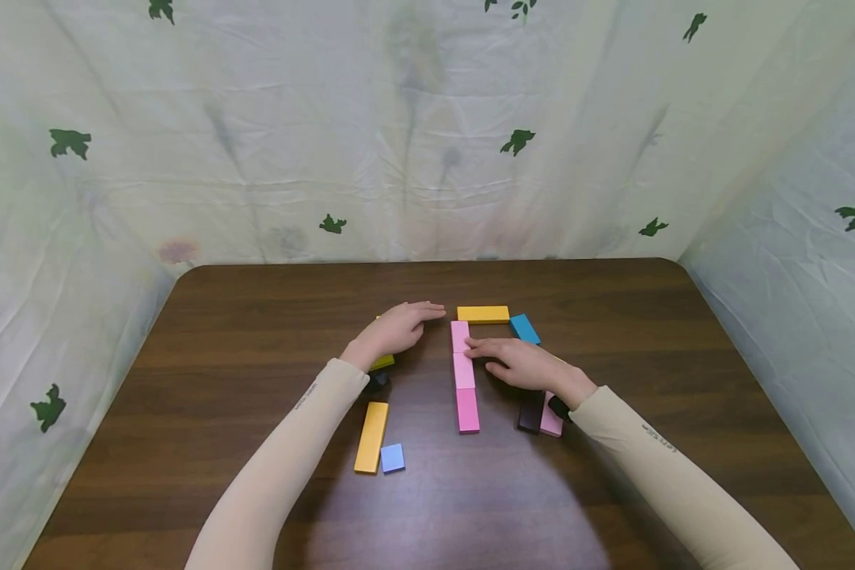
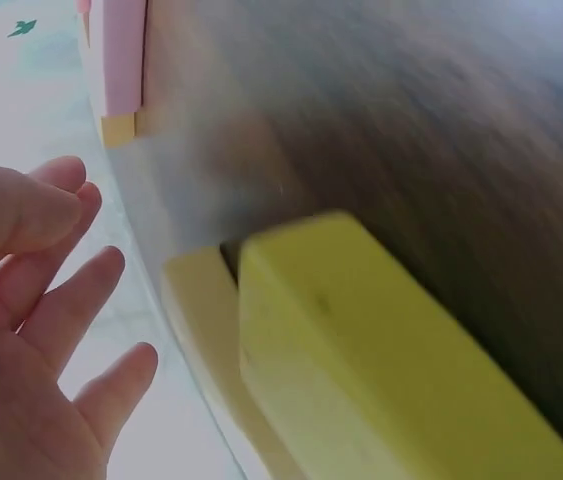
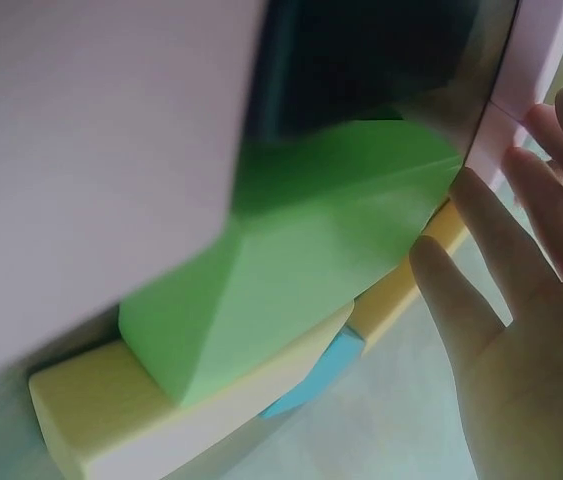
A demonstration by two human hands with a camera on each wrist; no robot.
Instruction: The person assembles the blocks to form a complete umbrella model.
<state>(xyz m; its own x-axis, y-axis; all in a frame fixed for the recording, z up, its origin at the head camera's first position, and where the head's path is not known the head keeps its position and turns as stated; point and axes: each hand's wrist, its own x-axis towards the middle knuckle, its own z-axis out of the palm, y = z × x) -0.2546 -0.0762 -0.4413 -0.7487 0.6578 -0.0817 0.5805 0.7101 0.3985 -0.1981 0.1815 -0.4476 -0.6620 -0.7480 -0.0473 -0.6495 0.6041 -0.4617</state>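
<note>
At frame centre, the right hand (image 1: 523, 366) is lying flat, its straight fingertips touching the pink blocks (image 1: 462, 370), 3 in a line on the brown counter (image 1: 256, 332). The left hand (image 1: 397, 327) is hovering spread, holding nothing, over a yellow-green block (image 1: 382, 362).

Surface: dark wooden table (image 1: 613, 491).
Centre: pink blocks (image 1: 464, 376) in a line, orange block (image 1: 483, 314), blue block (image 1: 524, 328).
Nearer front edge: long orange block (image 1: 371, 436), lilac block (image 1: 392, 457).

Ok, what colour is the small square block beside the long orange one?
Light blue square block, clearest in the head view.
</note>
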